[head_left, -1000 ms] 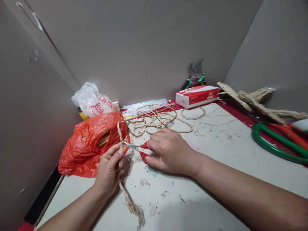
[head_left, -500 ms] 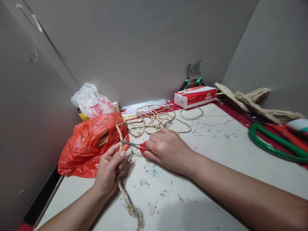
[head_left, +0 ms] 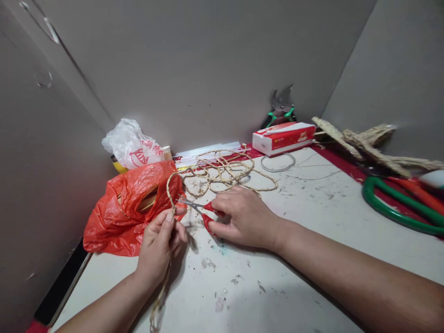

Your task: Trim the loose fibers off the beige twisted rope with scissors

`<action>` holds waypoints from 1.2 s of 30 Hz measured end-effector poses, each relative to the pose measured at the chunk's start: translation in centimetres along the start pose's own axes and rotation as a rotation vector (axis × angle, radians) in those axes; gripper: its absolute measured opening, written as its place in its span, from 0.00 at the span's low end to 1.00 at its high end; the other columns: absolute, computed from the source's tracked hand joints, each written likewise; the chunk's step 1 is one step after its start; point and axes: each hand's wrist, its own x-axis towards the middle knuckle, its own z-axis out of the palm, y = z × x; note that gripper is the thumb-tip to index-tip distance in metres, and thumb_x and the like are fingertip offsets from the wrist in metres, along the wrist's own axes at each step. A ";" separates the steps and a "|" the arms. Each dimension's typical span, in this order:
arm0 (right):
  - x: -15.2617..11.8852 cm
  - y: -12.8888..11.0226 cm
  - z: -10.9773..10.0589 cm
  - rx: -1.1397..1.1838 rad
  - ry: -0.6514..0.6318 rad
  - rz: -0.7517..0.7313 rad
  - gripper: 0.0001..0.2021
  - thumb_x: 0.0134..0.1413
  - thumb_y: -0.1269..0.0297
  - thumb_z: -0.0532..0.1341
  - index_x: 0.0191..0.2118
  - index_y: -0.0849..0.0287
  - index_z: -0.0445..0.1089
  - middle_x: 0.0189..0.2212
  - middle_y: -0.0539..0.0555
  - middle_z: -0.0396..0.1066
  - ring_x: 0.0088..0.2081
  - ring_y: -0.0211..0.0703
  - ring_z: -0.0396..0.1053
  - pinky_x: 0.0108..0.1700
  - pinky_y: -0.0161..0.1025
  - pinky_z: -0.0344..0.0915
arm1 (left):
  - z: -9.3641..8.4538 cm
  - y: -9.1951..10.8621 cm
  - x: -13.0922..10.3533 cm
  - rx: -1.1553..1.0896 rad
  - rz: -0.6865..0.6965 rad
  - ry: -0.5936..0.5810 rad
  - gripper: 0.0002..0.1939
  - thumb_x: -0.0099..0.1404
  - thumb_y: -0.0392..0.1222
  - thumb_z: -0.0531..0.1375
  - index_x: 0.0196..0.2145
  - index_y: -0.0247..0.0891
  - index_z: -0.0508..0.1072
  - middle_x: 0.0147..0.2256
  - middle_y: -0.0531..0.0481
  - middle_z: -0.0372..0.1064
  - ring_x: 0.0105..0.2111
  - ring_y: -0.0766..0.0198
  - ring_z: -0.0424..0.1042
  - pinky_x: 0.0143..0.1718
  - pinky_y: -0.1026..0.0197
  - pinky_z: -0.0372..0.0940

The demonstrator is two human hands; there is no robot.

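By the right edge of the orange plastic bag (head_left: 111,226), the left hand (head_left: 160,238) pinches the braided straw cord (head_left: 168,187) roughly upright; the right hand (head_left: 244,217) grips red-handled scissors (head_left: 207,206), parted blades pointing crosswise toward it.

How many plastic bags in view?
2: a red bag on the tabletop, just beyond the left hand, and a white bag behind it, near the back wall. More could be hidden behind these.

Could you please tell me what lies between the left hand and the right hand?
In the head view, the red-handled scissors are there: the right hand holds them, open blades pointing towards the left hand, which grips the braided rope.
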 end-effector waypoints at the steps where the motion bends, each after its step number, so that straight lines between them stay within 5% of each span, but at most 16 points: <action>1: 0.0 -0.1 0.0 0.054 -0.031 0.032 0.13 0.48 0.59 0.57 0.19 0.59 0.60 0.18 0.46 0.60 0.23 0.34 0.53 0.31 0.36 0.48 | 0.0 0.0 0.0 -0.014 -0.004 -0.032 0.15 0.65 0.48 0.54 0.41 0.34 0.71 0.18 0.55 0.63 0.15 0.76 0.45 0.15 0.71 0.46; 6: 0.0 0.0 0.3 0.370 -0.295 0.218 0.14 0.47 0.59 0.57 0.18 0.58 0.53 0.16 0.44 0.50 0.21 0.32 0.48 0.25 0.34 0.45 | 0.1 0.0 -0.1 -0.069 -0.097 -0.211 0.13 0.67 0.48 0.52 0.38 0.35 0.69 0.16 0.55 0.64 0.12 0.76 0.43 0.12 0.72 0.45; 10: 0.3 0.1 0.0 0.664 -0.424 0.305 0.16 0.48 0.55 0.57 0.19 0.58 0.55 0.17 0.44 0.49 0.22 0.32 0.47 0.25 0.34 0.47 | -0.1 0.0 0.0 -0.036 -0.085 -0.190 0.14 0.68 0.47 0.51 0.47 0.38 0.66 0.15 0.57 0.62 0.12 0.75 0.43 0.12 0.72 0.45; 20: 0.0 0.8 0.5 0.687 -0.280 0.323 0.13 0.46 0.61 0.58 0.17 0.59 0.59 0.15 0.44 0.53 0.22 0.32 0.50 0.25 0.33 0.48 | -0.3 -0.1 0.2 0.037 -0.074 -0.141 0.17 0.64 0.47 0.57 0.48 0.37 0.67 0.23 0.57 0.62 0.14 0.79 0.45 0.14 0.71 0.41; 25: 0.3 0.4 0.5 0.748 -0.170 0.353 0.13 0.45 0.62 0.60 0.17 0.59 0.59 0.17 0.44 0.53 0.23 0.33 0.50 0.26 0.33 0.49 | -0.6 -0.3 0.3 0.036 -0.094 -0.130 0.17 0.64 0.46 0.57 0.48 0.35 0.69 0.18 0.59 0.55 0.15 0.78 0.44 0.15 0.71 0.40; 30: 0.9 -0.9 0.2 1.040 -0.065 0.430 0.09 0.47 0.62 0.60 0.23 0.60 0.65 0.22 0.47 0.60 0.26 0.34 0.55 0.29 0.34 0.52 | -0.5 -0.2 -0.5 -0.180 -0.317 -0.399 0.13 0.67 0.45 0.53 0.41 0.35 0.72 0.16 0.62 0.40 0.14 0.77 0.37 0.13 0.72 0.39; 36: 0.7 -2.5 0.1 1.378 -0.307 0.552 0.13 0.43 0.57 0.66 0.22 0.60 0.65 0.16 0.43 0.55 0.20 0.30 0.48 0.23 0.33 0.46 | -0.2 0.3 -1.1 -0.262 -0.461 -0.707 0.13 0.68 0.42 0.51 0.39 0.33 0.72 0.16 0.61 0.43 0.13 0.77 0.39 0.12 0.73 0.41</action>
